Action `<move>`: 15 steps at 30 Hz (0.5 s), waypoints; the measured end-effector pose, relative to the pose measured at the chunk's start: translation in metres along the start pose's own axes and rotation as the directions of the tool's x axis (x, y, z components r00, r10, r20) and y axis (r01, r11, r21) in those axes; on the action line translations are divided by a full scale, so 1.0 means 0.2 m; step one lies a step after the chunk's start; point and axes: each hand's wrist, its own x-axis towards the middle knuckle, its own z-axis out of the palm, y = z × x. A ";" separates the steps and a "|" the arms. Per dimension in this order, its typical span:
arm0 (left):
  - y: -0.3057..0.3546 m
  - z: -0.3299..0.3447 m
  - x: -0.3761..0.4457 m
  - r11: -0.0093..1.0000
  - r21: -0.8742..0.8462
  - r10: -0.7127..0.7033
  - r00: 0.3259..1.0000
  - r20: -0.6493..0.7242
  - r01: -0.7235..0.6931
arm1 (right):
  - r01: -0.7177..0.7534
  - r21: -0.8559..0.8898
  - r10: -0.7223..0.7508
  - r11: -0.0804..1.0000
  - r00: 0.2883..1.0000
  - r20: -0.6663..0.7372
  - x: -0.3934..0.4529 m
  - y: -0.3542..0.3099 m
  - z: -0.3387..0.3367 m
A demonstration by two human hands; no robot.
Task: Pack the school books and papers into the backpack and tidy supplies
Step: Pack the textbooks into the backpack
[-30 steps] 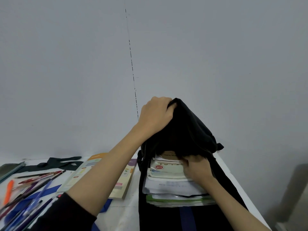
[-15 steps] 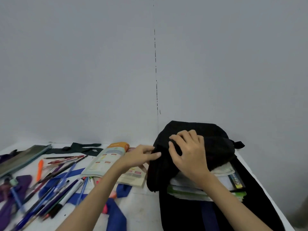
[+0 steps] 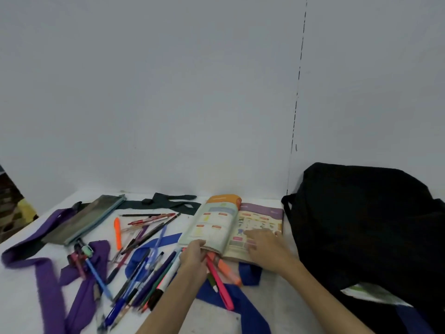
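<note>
An open school book (image 3: 226, 222) lies on the white table, left of the black backpack (image 3: 366, 227). My left hand (image 3: 193, 257) grips the book's near left edge, fingers curled under it. Flat on the right-hand page rests my right hand (image 3: 265, 249), fingers spread. Papers and books (image 3: 368, 292) stick out of the backpack's lower opening. Pink and orange markers (image 3: 224, 273) lie partly under the book's near edge.
Several pens and pencils (image 3: 144, 256) are scattered across the table's left half, with purple straps (image 3: 45, 266), blue straps (image 3: 240, 300), a grey pencil pouch (image 3: 86, 219) and a dark green strap (image 3: 173, 203). A grey wall stands close behind.
Both hands have left the backpack and moved left to the open book. The view has swung left and down, so the backpack now sits at the right.
</note>
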 end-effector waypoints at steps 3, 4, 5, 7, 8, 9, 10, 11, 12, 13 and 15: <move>0.03 0.00 0.01 0.994 -0.095 -0.043 0.998 0.048 0.048 | -0.068 -0.002 0.068 0.998 0.998 0.012 0.01 0.01 0.08; 0.04 0.00 0.02 0.990 -0.123 -0.062 0.996 0.058 0.068 | -0.078 -0.017 0.078 0.997 0.997 -0.016 0.01 0.02 0.10; 0.04 0.00 0.03 0.988 -0.128 -0.076 0.995 0.064 0.083 | -0.094 -0.026 0.093 0.995 0.995 -0.036 0.01 0.02 0.11; 0.03 -0.02 0.07 0.992 -0.083 -0.082 0.992 0.097 0.090 | -0.118 -0.015 0.117 0.993 0.992 -0.046 0.01 0.02 0.13; 0.02 -0.03 0.09 0.996 -0.048 -0.063 0.988 0.138 0.070 | -0.135 0.016 0.136 0.991 0.990 -0.043 0.00 0.02 0.14; 0.00 -0.04 0.11 1.000 0.019 -0.006 0.984 0.176 0.003 | -0.165 0.084 0.168 0.983 0.985 -0.031 0.00 0.03 0.14; -0.02 -0.06 0.13 0.982 0.140 0.091 0.971 0.220 -0.124 | -0.205 0.198 0.211 0.959 0.978 -0.006 0.00 0.04 0.15; -0.03 -0.08 0.15 0.915 0.290 0.195 0.936 0.292 -0.281 | -0.241 0.350 0.246 0.905 0.969 0.029 0.00 0.05 0.15; -0.03 -0.09 0.16 0.813 0.404 0.268 0.885 0.381 -0.421 | -0.259 0.515 0.267 0.817 0.962 0.061 0.01 0.06 0.13; -0.03 -0.10 0.17 0.711 0.473 0.294 0.831 0.473 -0.521 | -0.270 0.667 0.288 0.695 0.954 0.087 0.02 0.06 0.11; -0.03 -0.09 0.20 0.544 0.524 0.236 0.719 0.654 -0.655 | -0.255 0.873 0.376 0.415 0.922 0.091 0.05 0.05 0.06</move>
